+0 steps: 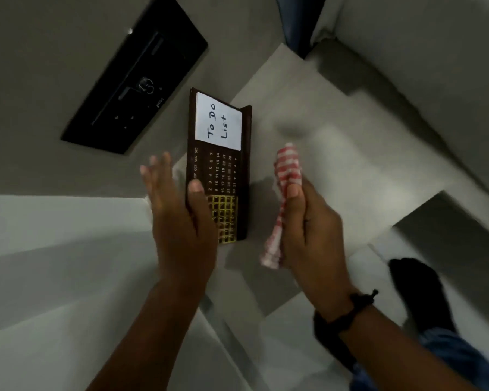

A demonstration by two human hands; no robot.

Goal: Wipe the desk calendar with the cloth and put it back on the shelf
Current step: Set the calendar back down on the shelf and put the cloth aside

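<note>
The desk calendar (219, 170) is a dark brown board with a white "To Do List" note at its far end, rows of dates in the middle and a gold grid at the near end. My left hand (181, 221) holds it by the near left edge, thumb on its face, fingers spread behind. To the right of the calendar and apart from it, my right hand (308, 230) grips a bunched red-and-white checked cloth (287, 176). The cloth sticks out above my thumb and hangs below my palm.
A black flat panel (136, 83) is mounted on the grey wall at upper left. White stepped shelf surfaces (336, 153) run behind and right of the calendar. A white ledge (54, 227) lies at left. My foot in a black sock (418, 289) shows at lower right.
</note>
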